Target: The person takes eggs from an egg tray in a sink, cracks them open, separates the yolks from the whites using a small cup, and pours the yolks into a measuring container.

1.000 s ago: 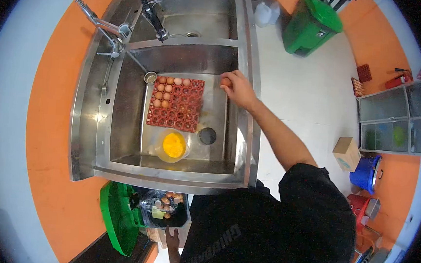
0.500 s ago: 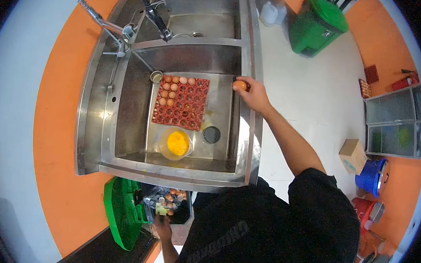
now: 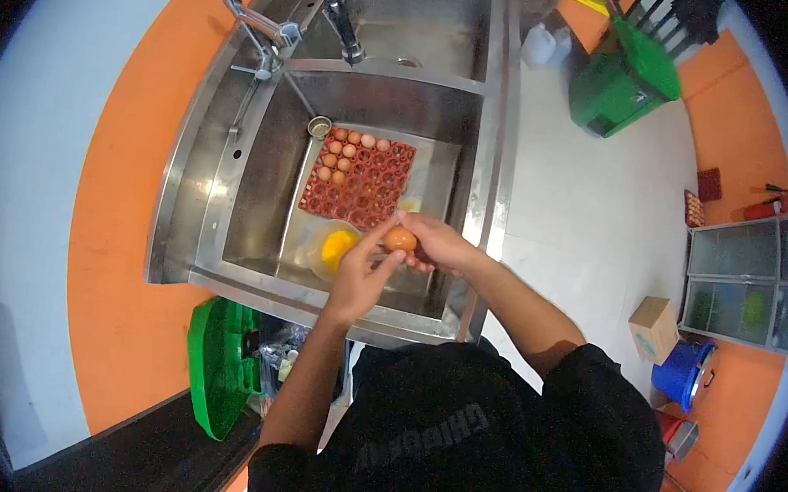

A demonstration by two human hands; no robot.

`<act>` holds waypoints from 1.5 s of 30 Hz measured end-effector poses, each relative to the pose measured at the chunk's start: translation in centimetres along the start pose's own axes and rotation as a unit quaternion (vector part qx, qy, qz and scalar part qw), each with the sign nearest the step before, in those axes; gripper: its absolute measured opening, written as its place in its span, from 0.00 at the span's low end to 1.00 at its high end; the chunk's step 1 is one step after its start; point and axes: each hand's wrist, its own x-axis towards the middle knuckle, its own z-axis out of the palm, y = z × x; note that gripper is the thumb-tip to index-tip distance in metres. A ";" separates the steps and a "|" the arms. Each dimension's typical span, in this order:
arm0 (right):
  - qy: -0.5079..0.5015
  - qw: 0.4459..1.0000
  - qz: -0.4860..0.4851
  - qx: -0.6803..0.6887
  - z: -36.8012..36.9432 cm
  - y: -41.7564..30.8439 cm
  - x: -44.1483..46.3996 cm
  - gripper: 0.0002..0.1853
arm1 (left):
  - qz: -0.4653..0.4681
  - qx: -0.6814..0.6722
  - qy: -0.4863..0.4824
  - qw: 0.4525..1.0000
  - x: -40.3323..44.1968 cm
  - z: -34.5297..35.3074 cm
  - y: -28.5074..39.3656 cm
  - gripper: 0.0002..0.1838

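Observation:
A brown egg (image 3: 401, 238) is held between both hands over the near part of the steel sink (image 3: 261, 182). My left hand (image 3: 363, 276) has its fingertips on the egg's left side, and my right hand (image 3: 438, 244) curls round its right side. Just left of my left hand, partly hidden by it, is a clear bowl (image 3: 315, 251) with yellow egg yolk (image 3: 337, 245). Beyond the hands lies a red egg tray (image 3: 377, 183), with several eggs (image 3: 341, 156) in its left and far cups.
A faucet (image 3: 341, 27) hangs over the sink divider, and a strainer ladle (image 3: 319, 127) rests beside the tray. Below the sink's near edge is an open green bin (image 3: 214, 366). Another green bin (image 3: 625, 79), a cardboard box (image 3: 653, 329) and a blue tub (image 3: 680, 372) stand on the right.
My left hand has come up from the bin below to the sink. My right hand has moved left and nearer with the egg, and both hands now meet on it. The view has shifted.

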 end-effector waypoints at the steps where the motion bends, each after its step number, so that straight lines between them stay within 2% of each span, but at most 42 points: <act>1: 0.003 1.000 -0.007 0.004 -0.1 0.3 0.2 0.23 | 0.011 -0.016 -0.002 1.000 0.6 0.3 -1.1 0.28; 2: 0.006 1.000 -0.014 0.010 0.1 0.3 0.1 0.23 | 0.021 -0.032 -0.004 0.999 1.0 0.5 -1.8 0.27; 6: 0.003 0.998 -0.059 -0.009 -0.9 1.1 0.1 0.21 | -0.050 -0.123 0.040 0.990 1.6 0.4 -3.5 0.26; 9: 0.085 0.962 -0.191 -0.175 -1.1 2.5 0.5 0.22 | -0.055 -0.128 0.051 0.989 1.7 0.6 -4.1 0.25; 15: 0.058 0.953 -0.194 -0.225 -2.4 3.3 1.9 0.22 | -0.058 -0.074 0.027 0.995 2.4 0.6 -6.3 0.27; 17: 0.063 0.933 -0.235 -0.265 -2.6 3.4 2.0 0.23 | -0.077 -0.071 0.024 0.994 2.8 0.5 -7.3 0.27; 21: 0.053 0.916 -0.278 -0.285 -3.4 4.6 3.3 0.25 | -0.058 0.046 0.045 0.996 3.2 0.9 -6.7 0.25; 24: 0.088 0.885 -0.298 -0.346 -3.7 5.5 3.7 0.26 | -0.047 0.169 0.051 0.983 3.3 1.2 -5.2 0.21; 26: 0.100 0.884 -0.296 -0.347 -3.5 5.7 3.8 0.26 | -0.049 0.245 0.038 0.967 3.6 1.1 -5.1 0.20; 29: 0.100 0.892 -0.280 -0.341 -3.7 5.9 4.0 0.25 | -0.045 0.240 0.049 0.968 4.0 1.3 -5.5 0.20; 32: 0.106 0.883 -0.305 -0.340 -4.2 6.4 4.3 0.25 | -0.028 0.180 0.025 0.983 4.6 0.8 -7.5 0.18; 35: 0.098 0.886 -0.300 -0.340 -4.4 6.5 4.5 0.25 | -0.156 -0.053 0.018 0.986 5.2 0.5 -10.1 0.19; 38: 0.108 0.885 -0.279 -0.357 -4.3 6.6 4.6 0.26 | -0.193 -0.115 0.040 0.973 5.4 0.7 -11.0 0.21; 41: 0.118 0.892 -0.277 -0.336 -4.2 7.4 5.4 0.26 | -0.190 -0.187 0.063 0.962 5.6 1.2 -11.2 0.22; 44: 0.130 0.893 -0.295 -0.314 -3.8 7.8 5.7 0.25 | -0.171 -0.163 0.019 0.972 6.2 0.8 -13.0 0.21; 45: 0.136 0.890 -0.303 -0.311 -3.6 7.8 5.8 0.25 | -0.172 -0.139 0.032 0.975 6.1 1.0 -12.7 0.21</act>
